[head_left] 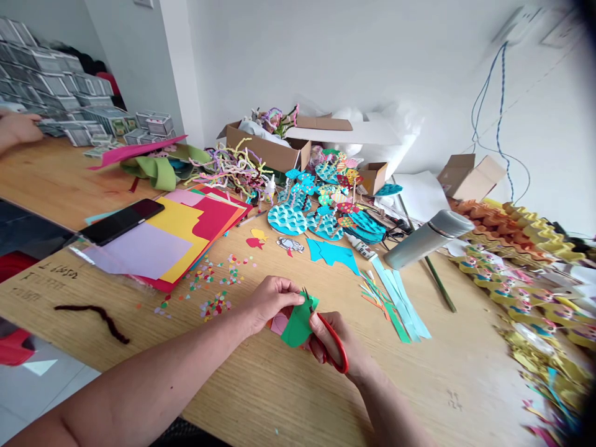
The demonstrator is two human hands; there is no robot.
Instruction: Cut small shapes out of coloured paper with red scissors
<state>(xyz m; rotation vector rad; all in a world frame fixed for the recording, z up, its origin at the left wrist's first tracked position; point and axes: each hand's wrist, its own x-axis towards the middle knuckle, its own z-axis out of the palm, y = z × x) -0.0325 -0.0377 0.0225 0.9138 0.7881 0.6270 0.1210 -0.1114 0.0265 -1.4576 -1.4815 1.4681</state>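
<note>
My left hand point(274, 301) pinches the upper edge of a small piece of green paper point(297, 326) between thumb and fingers. A pair of red-handled scissors point(342, 357) is in my right hand point(343, 341), with its dark blades at the top of the green paper. A curved pencil-like line shows on the paper's lower part. Just beneath, a bit of pink paper point(279, 323) lies on the table, partly hidden. Beyond my hands lie a red paper fish point(255, 243), a yellow paper fish point(259, 234) and a blue paper offcut point(333, 253).
Coloured sheets point(186, 239) with a black phone point(123, 221) on top lie left, near confetti dots point(216, 304). A grey flask point(428, 239) leans at right beside light-blue paper strips point(403, 301). Blue wavy crafts point(287, 218) stand behind. Another person's hand point(18, 127) is at far left.
</note>
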